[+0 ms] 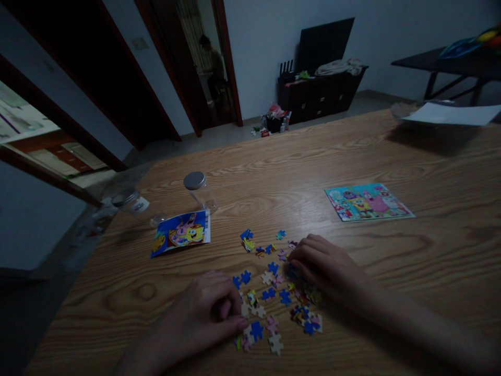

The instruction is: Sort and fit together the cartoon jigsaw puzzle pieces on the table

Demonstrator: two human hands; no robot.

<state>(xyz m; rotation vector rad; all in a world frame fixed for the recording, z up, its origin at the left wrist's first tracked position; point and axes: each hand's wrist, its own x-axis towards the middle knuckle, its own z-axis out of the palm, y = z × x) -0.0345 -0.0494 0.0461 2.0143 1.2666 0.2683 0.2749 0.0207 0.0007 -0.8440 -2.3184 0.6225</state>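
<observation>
Loose jigsaw puzzle pieces [285, 297] in blue, pink, yellow and pale grey lie scattered between my two hands, some overlapping in a small heap. My left hand [207, 308] rests at the left side of them, fingers curled, thumb and index tips close together over the pieces. Whatever may be between those tips is hidden. On the right, my right hand [326, 263] reaches over the heap with bent fingers closed around blurred dark-blue puzzle pieces under the thumb. A cartoon picture card [183, 231] lies beyond my left hand, and another picture sheet [368, 202] beyond my right.
Two clear jars with grey lids, one upright jar [201, 190] and one labelled jar [135, 203], stand near the left edge of the wooden table [254, 177]. A white sheet [450, 113] sits at the far right corner. A person [213, 65] is in the doorway.
</observation>
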